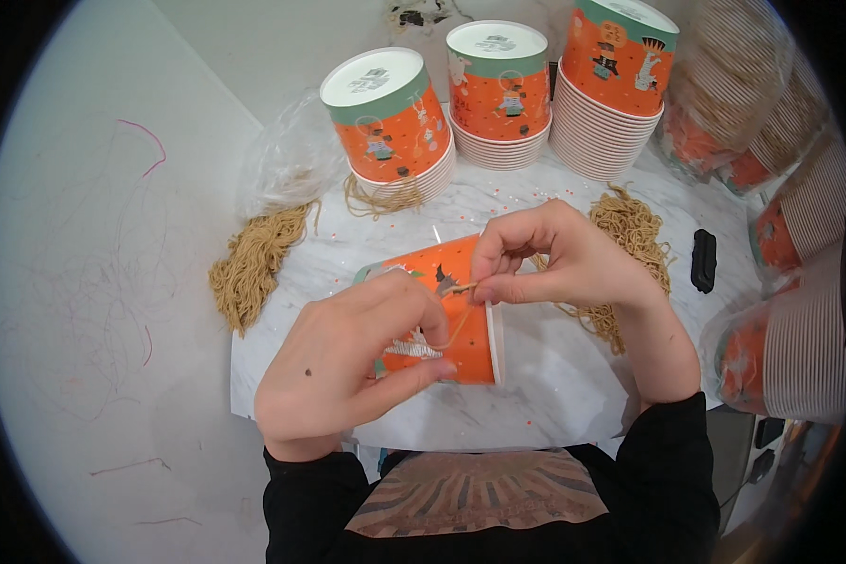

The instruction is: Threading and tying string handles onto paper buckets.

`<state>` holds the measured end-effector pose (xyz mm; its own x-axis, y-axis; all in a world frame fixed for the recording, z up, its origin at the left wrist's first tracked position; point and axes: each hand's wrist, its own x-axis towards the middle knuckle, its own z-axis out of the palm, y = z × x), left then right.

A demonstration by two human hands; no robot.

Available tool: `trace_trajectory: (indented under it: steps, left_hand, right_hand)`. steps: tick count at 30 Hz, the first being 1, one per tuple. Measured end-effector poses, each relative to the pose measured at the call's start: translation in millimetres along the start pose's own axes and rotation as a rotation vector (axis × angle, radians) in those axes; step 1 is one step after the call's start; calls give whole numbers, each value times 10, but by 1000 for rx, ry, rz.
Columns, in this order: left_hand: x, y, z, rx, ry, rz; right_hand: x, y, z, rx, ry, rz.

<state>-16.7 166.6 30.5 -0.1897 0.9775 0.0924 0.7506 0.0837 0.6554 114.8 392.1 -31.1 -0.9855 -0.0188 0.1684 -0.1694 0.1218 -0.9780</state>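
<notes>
An orange paper bucket (475, 362) with printed figures lies on its side on the table, its white rim toward the right. Over it, my right hand (550, 258) pinches a tan cord (461, 288) between thumb and fingertips. From that pinch a thin strand slants down to the curled fingers of my left hand (352, 352), where it passes at the index fingertip. A small gap shows between the left thumb and index finger, with the bucket's print visible through it. Part of the bucket is hidden behind my left hand.
Stacks of upside-down orange buckets (390, 132) stand along the back. Tan cord bundles lie left (258, 268) and right (625, 230), beside a clear plastic bag (296, 150) and a small black object (703, 260). Bagged bucket stacks (808, 338) line the right side; a white wall (94, 282) borders the left.
</notes>
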Motion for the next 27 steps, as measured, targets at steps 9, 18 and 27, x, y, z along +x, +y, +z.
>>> trace_trajectory:
  steps: [9, 18, 27]
  left_hand:
    - [83, -100, 58, -73, 102, 50]
    - [278, -249, 225, -249, 193, 8]
    - [415, -408, 356, -798, 147, -159]
  right_hand:
    - [-31, -61, 140, -332, 272, -83]
    - [-52, -137, 242, -618, 371, -231]
    - [-71, -172, 235, -527, 357, -204]
